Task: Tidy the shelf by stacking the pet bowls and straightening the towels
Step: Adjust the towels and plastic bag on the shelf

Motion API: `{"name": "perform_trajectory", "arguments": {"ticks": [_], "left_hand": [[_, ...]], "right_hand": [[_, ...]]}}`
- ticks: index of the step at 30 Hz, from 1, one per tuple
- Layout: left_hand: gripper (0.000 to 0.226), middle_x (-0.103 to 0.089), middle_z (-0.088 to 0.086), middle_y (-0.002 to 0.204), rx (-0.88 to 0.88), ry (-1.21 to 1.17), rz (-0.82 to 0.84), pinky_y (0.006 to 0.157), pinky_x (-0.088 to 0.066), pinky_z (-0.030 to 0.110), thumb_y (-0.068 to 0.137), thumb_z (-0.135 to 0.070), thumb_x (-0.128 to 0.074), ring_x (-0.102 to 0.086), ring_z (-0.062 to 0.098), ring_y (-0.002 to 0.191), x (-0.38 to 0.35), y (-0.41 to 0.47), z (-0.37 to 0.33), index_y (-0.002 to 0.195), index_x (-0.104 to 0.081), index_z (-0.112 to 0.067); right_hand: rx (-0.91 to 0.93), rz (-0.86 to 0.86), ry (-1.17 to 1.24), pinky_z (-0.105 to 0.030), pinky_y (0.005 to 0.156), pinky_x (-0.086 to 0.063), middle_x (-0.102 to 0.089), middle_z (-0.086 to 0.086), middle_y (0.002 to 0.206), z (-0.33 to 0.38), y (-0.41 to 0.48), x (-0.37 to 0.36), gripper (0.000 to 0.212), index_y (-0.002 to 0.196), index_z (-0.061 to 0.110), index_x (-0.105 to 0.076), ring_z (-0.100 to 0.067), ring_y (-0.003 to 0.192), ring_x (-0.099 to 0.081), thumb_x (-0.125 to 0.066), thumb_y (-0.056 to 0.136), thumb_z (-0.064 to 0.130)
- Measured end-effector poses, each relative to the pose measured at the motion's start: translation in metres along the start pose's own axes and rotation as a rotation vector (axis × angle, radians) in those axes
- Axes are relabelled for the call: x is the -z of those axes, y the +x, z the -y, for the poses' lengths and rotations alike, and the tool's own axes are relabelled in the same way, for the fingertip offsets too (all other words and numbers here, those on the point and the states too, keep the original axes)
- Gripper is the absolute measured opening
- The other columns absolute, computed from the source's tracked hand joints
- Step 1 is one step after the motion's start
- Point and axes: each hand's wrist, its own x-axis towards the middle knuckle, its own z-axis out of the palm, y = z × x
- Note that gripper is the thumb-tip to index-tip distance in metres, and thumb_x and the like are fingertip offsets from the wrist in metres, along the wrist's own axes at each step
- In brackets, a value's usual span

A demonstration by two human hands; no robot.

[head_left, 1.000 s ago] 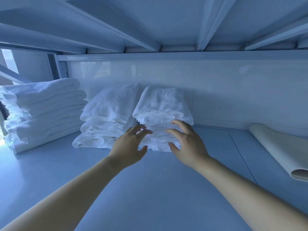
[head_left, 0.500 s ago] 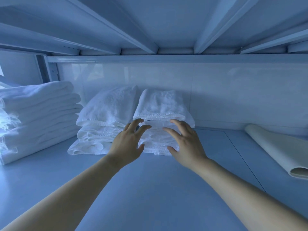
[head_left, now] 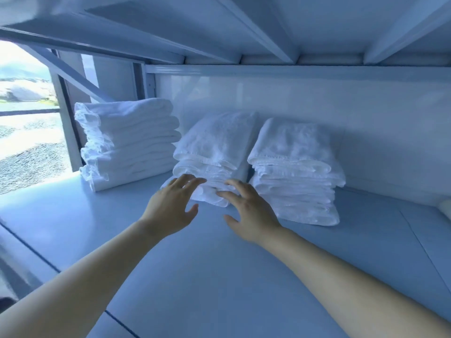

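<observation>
On the pale shelf (head_left: 219, 276), three stacks of folded white towels stood against the glossy back wall (head_left: 317, 98). The left stack (head_left: 129, 142) sat nearest the window (head_left: 26, 113), its ruffled edges turned toward the opening. The middle stack (head_left: 214, 154) leaned, its upper towels tilted back toward the wall and its lower folds pushed forward. The right stack (head_left: 295, 172) stood just beside it, apart by a narrow gap, with its layers fairly even. Both bare forearms reached in from below. The left hand (head_left: 170, 208) was spread wide, palm down, its fingertips (head_left: 192, 182) touching the lower front folds of the middle stack. The right hand (head_left: 249, 211) was likewise splayed, fingers loosely curved, its fingertips at the same stack's front right corner; neither hand gripped anything. At the far right edge, a pale rounded object (head_left: 445, 208) was only partly visible. White beams (head_left: 263, 32) ran overhead beneath the upper shelf. No pet bowls showed in this view.
</observation>
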Motion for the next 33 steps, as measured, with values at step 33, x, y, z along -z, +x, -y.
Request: {"name": "perform_trajectory", "arguments": {"ticks": [33], "left_hand": [[0.052,-0.046,-0.007,0.133,0.266,0.199,0.059,0.067,-0.040,0.027,0.083,-0.029,-0.058,-0.048,0.019,0.117,0.080,-0.044,0.210,0.131,-0.040,-0.030]], "right_hand": [[0.091,0.080,0.141,-0.038,0.093,-0.046,-0.025,0.005,0.144,0.137,0.146,-0.104,0.053,0.135,0.024,-0.042,-0.018,0.129,-0.035,-0.060,0.086,0.030]]}}
